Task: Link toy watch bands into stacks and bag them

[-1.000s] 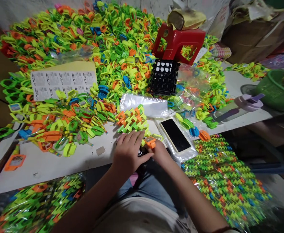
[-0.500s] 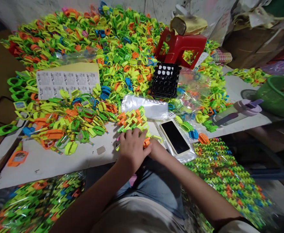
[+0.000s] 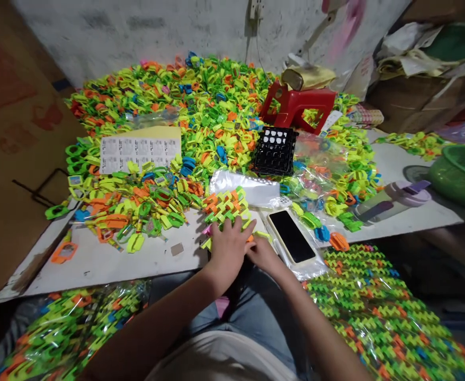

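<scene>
A stack of interlocked green, yellow and orange plastic pieces (image 3: pixel 225 205) sits at the table's front edge. My left hand (image 3: pixel 228 246) lies on its near end with fingers spread over the pieces. Close against it on the right, my right hand (image 3: pixel 261 251) has its fingers bent around an orange piece at the stack's near corner; its fingertips are partly hidden. Clear plastic bags (image 3: pixel 244 189) lie just behind the stack. To the right, a phone (image 3: pixel 292 236) with a dark screen rests on more clear plastic.
Loose colourful pieces (image 3: pixel 200 114) are heaped across the table (image 3: pixel 137 267). Around them are a label sheet (image 3: pixel 139 151), a black crate (image 3: pixel 275 151), a red stool (image 3: pixel 306 103), a bottle (image 3: pixel 393 201) and a green basin (image 3: pixel 461 174). Bagged rows of pieces (image 3: pixel 375 312) lie below.
The camera view has tilted up and shifted left, showing more wall and carton. My left hand's fingers have spread slightly on the stack; my right hand stays beside it.
</scene>
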Motion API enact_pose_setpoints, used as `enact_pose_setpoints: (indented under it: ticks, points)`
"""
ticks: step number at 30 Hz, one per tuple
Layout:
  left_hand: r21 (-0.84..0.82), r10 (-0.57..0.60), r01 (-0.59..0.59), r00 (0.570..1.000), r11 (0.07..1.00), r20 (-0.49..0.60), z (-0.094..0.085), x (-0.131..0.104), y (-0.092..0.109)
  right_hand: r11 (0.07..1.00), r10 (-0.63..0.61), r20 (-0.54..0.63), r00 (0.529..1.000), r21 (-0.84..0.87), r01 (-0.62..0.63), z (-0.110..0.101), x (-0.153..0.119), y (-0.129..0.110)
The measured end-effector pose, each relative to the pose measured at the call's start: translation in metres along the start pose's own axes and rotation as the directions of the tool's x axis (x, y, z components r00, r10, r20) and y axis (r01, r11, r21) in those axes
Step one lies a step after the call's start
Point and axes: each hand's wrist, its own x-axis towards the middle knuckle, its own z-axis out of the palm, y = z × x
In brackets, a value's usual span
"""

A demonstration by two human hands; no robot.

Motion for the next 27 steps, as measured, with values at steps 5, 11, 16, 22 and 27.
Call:
enact_pose_setpoints:
  ticks: [5,11,16,22,27]
  points:
    - [-0.010,-0.017,0.017,0.998,1.000,0.061,0.002,0.003,0.008,0.998,0.007,-0.073,0.997,0.059,-0.003,0.007,-0.003,0.002]
    - [-0.132,-0.009,0.014,0.999,0.991,0.044,-0.013,-0.009,-0.010,0.994,0.022,-0.036,0.999,0.105,-0.018,0.004,-0.001,0.004]
    - [-0.197,-0.398,0.381,0.916,0.903,-0.051,-0.005,-0.051,-0.111,0.950,0.218,-0.046,0.975,0.241,-0.201,0.008,-0.018,0.005]
    - [0.012,-0.550,0.550,0.835,0.835,-0.009,0.025,-0.062,-0.222,0.929,0.268,0.037,0.963,0.253,-0.269,-0.002,-0.048,-0.021]
    - [0.103,-0.273,0.263,0.957,0.959,0.101,0.026,-0.035,-0.250,0.871,-0.149,0.704,0.694,0.426,-0.245,-0.035,-0.048,-0.060]
